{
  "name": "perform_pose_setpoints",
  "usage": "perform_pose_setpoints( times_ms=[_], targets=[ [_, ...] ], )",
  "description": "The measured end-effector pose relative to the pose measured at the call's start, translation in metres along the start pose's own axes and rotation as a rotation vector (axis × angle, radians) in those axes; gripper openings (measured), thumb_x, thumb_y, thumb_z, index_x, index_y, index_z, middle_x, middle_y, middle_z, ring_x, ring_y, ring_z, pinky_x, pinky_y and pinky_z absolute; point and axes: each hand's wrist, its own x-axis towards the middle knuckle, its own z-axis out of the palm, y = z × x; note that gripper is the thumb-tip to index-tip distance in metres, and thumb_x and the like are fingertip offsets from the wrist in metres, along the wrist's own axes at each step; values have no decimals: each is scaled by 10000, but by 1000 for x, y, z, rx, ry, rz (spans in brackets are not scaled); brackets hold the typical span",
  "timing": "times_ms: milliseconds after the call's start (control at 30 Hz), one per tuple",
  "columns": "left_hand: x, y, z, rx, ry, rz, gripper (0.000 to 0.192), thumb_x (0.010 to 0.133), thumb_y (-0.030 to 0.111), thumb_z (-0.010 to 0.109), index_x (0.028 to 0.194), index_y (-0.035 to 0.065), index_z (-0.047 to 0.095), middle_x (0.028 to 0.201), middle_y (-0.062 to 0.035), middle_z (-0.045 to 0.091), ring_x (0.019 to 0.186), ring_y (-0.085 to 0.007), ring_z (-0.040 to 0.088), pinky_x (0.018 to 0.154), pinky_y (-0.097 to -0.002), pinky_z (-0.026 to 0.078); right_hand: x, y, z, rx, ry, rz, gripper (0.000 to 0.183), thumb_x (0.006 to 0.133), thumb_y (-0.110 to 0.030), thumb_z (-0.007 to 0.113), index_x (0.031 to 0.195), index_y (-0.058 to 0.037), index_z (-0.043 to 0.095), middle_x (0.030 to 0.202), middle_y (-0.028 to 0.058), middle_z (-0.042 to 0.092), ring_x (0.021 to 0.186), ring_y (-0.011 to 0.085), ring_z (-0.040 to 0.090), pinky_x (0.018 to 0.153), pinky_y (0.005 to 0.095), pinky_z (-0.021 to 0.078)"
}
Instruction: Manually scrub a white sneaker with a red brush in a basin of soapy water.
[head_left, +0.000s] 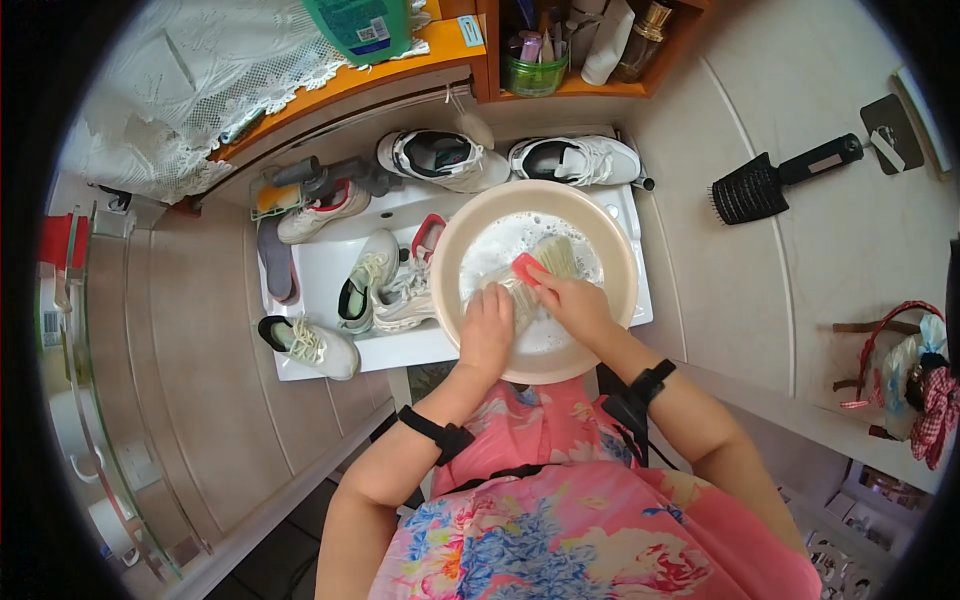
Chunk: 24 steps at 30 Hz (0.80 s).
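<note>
A cream plastic basin (626, 300) of sudsy water (487, 244) stands before me at the sink's right part. A pale shoe (559, 255) lies partly under the suds, its lower part hidden by my hands. My left hand (487, 322) grips the shoe's near side, fingers curled over it. Between the fingers of my right hand (574, 304) is a small pinkish-red block (529, 268), held against the shoe's upper. Whether the block is soap or a brush back, I cannot tell.
Several other shoes, among them a white sneaker (574, 161) and a cream shoe (319, 349), rest on the white sink (405, 349). A grey insole (276, 259) lies left. A black hairbrush (750, 187) hangs right; a green bottle (360, 26) stands on the shelf.
</note>
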Motion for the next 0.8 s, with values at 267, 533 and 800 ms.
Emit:
perform_pose_setpoints(
  times_ms=[267, 533, 800],
  targets=[
    [1, 11, -3, -97, -46, -55, 715, 669, 60, 677, 1307, -94, 393, 1287, -238, 482, 1172, -382, 501, 1003, -404, 437, 81, 116, 22, 100, 142, 203, 339, 939, -395, 515, 1195, -234, 669, 934, 218, 672, 857, 401, 652, 765, 482, 511],
    [2, 8, -9, -102, 74, -19, 545, 735, 54, 605, 1233, -99, 445, 1181, -234, 518, 1079, -373, 527, 919, -412, 463, 64, 86, 32, 159, 286, 295, 374, 944, -400, 493, 1206, -188, 656, 947, 249, 661, 874, 427, 640, 796, 471, 510],
    [12, 9, -25, -347, -270, -366, 827, 625, 238, 815, 1266, -63, 388, 1178, -245, 548, 1073, -391, 568, 889, -421, 491, 20, 33, 22, 162, 158, 317, 417, 954, -434, 460, 1220, -170, 643, 924, 237, 668, 882, 419, 641, 783, 484, 507]
  ],
)
